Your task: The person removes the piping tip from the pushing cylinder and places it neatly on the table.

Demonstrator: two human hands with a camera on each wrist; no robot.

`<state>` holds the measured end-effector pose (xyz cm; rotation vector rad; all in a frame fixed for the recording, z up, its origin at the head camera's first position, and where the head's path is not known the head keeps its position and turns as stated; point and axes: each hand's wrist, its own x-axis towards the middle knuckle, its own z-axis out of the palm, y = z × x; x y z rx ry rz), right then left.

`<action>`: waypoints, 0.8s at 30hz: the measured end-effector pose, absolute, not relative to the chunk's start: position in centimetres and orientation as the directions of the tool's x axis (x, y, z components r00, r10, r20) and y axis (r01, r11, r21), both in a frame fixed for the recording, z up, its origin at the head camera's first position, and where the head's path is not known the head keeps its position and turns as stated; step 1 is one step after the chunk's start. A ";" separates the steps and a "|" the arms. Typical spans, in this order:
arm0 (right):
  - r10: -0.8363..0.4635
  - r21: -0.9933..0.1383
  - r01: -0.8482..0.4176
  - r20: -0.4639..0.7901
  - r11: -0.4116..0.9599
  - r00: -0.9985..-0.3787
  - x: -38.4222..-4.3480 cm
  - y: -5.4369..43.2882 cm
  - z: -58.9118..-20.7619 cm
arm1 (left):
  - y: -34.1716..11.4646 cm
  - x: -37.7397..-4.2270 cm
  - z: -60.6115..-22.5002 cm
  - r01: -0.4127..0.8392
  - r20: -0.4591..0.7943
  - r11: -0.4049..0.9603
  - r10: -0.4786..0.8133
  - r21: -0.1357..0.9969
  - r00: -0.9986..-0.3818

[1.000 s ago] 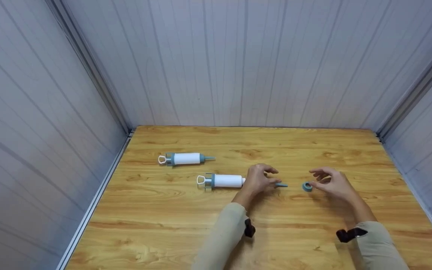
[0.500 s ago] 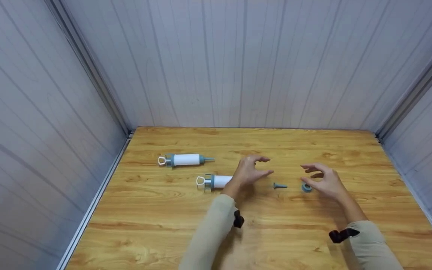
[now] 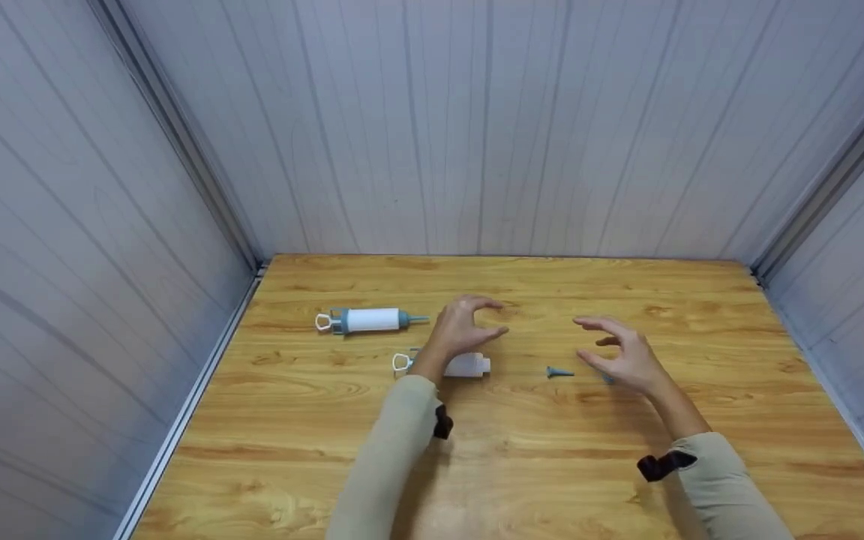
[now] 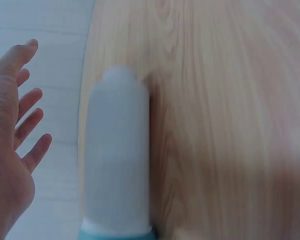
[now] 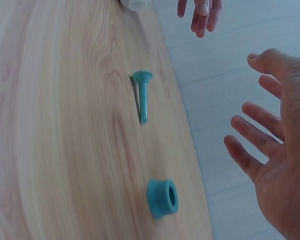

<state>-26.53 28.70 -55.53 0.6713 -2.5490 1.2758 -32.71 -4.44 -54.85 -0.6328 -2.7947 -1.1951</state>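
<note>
My left hand [image 3: 463, 328] hovers with thumb and fingers apart above a white-barrelled syringe [image 3: 469, 366], holding nothing. The wrist hides part of that barrel; its white loop handle shows on the left and its bare neck on the right. In the left wrist view the syringe barrel [image 4: 117, 160] is blurred, with a teal collar at the bottom edge. My right hand [image 3: 622, 358], fingers spread and holding nothing, is over a teal ring cap [image 5: 162, 198], mostly hidden in the head view. Between the hands a slim teal nozzle [image 3: 560, 372] with a flared end lies on the table.
A second syringe [image 3: 373, 319], with teal collar, tip and white loop handle, lies farther back on the left. The wooden table [image 3: 552, 465] is bounded by pale panel walls [image 3: 447, 127] at the back and both sides.
My left hand has let go near the nozzle and moved left and back over the syringe, uncovering the nozzle. My right hand has drifted left and slightly back, away from touching the ring cap.
</note>
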 end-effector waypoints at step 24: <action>-0.399 -0.659 -0.601 0.453 0.452 -0.797 -26.0 24.3 -54.0 | -13.3 -34.1 -54.7 0.278 0.164 0.741 0.225 0.611 -0.961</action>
